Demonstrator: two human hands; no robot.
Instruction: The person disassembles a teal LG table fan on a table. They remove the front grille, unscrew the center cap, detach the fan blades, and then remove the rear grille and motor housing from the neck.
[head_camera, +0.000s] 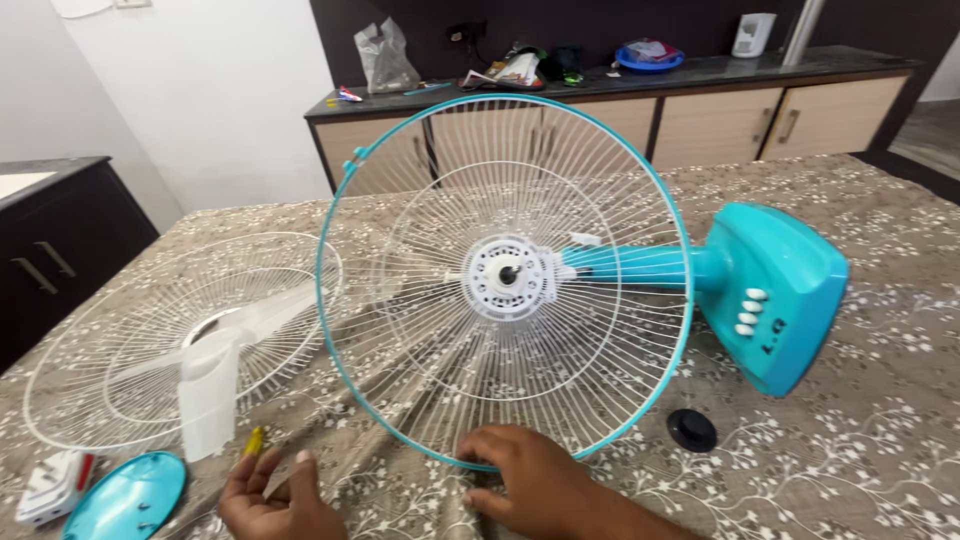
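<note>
Nearest the camera, the right hand (535, 480) rests fingers-down on the bottom of the teal rim (420, 440) of the rear grille (505, 275), pressing rather than clenching, while the left hand (275, 495) is loosely curled by a yellow screwdriver (254, 441), grip unclear. The grille stands on the motor (508, 277) of the fan lying across the table (880, 440). Judging by the loose blade (215, 375) and front grille (130, 330) alongside, the fan is mid-disassembly or reassembly; steadying the rim seems needed.

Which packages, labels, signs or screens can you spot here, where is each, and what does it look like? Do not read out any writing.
Plastic bag: left end of the back counter, crumpled, greyish clear.
White box-like device: right part of the counter, upright, rounded; any screen is too small to tell.
Marking on the fan base: dark characters beside white buttons, on turquoise.
</note>
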